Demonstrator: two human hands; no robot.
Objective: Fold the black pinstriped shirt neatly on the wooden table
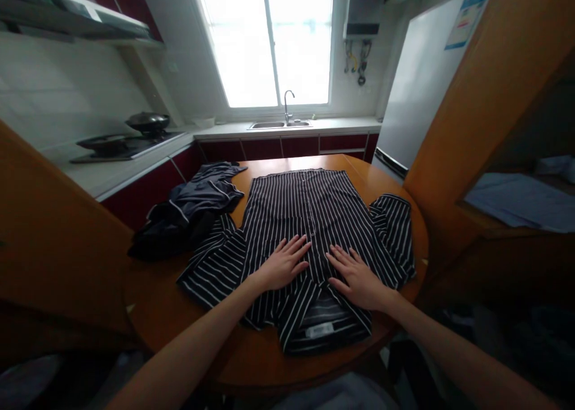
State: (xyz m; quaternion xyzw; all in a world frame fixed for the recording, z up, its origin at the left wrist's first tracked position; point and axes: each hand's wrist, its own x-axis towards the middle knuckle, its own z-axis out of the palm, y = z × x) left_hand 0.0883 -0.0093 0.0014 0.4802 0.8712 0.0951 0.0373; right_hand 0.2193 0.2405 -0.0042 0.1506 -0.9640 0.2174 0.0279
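The striped shirt (305, 212) lay front-up on the round wooden desk (179, 314), its collar end towards the person and its hem towards the kitchen window. The left hand (285, 265) and the right hand (357, 278) both rested flat on the chest of the shirt, one on each side of the button placket (311, 218). Their fingers were spread wide and they gripped nothing.

The main risk seemed to be at the near edge. The collar and its label (320, 330) sat right at the rim of the desk, so any pull towards the body could have dragged that end over the side. With only open palms on thin cloth, a sideways push might have bunched the fabric into ridges rather than moved it cleanly, and it could have pulled the placket off its straight line.

The sleeve on the right (395, 230) lay crumpled close to the far rim and looked likely to slide off if the body of the shirt shifted that way. The sleeve on the left (215, 266) lay touching the heap of dark clothing (193, 209), and a sweep in that direction could have caught the heap or dragged it along.
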